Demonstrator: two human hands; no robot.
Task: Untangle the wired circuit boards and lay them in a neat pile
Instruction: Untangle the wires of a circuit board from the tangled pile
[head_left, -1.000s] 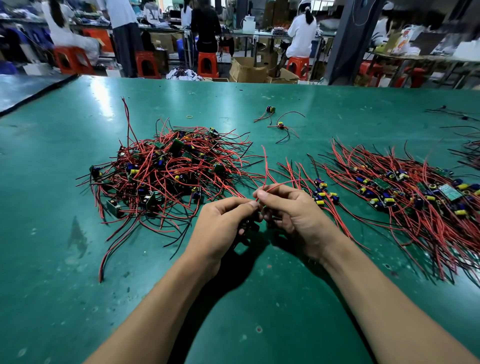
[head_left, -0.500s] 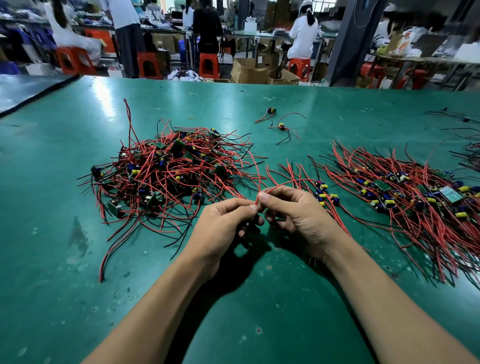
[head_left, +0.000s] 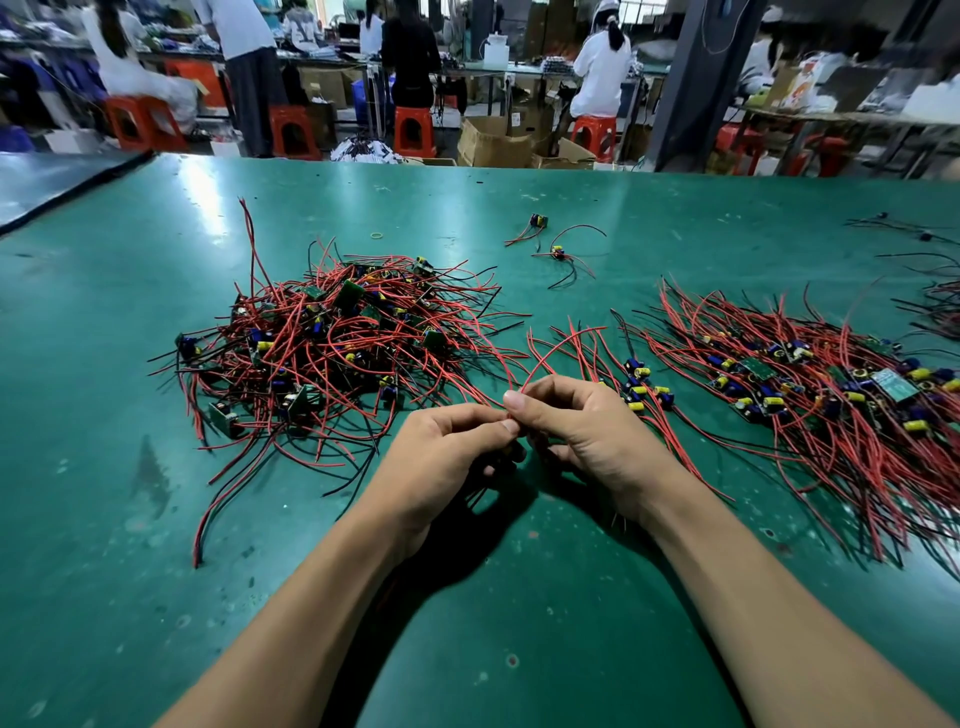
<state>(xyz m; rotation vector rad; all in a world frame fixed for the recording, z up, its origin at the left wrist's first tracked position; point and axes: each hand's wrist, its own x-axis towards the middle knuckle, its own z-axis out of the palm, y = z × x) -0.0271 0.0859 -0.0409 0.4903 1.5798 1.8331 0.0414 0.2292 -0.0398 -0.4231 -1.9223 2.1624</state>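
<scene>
A tangled heap of small green circuit boards with red and black wires (head_left: 332, 353) lies on the green table, left of centre. To the right, a spread-out pile of boards (head_left: 810, 395) lies with wires running the same way. My left hand (head_left: 441, 452) and my right hand (head_left: 587, 431) meet in front of the heap, thumbs touching. Both pinch red wires (head_left: 550, 353) that arch up from between the fingertips. Whatever board hangs from those wires is hidden under my fingers.
Two loose wired boards (head_left: 556, 249) lie further back, near a small rubber band (head_left: 377, 235). More dark wires (head_left: 930, 291) sit at the far right edge. Beyond the table's far edge (head_left: 519, 169), people sit on red stools at other benches among cardboard boxes.
My hands stay together at the same spot. The red wire loop above my fingertips has shifted and now arches up to the right.
</scene>
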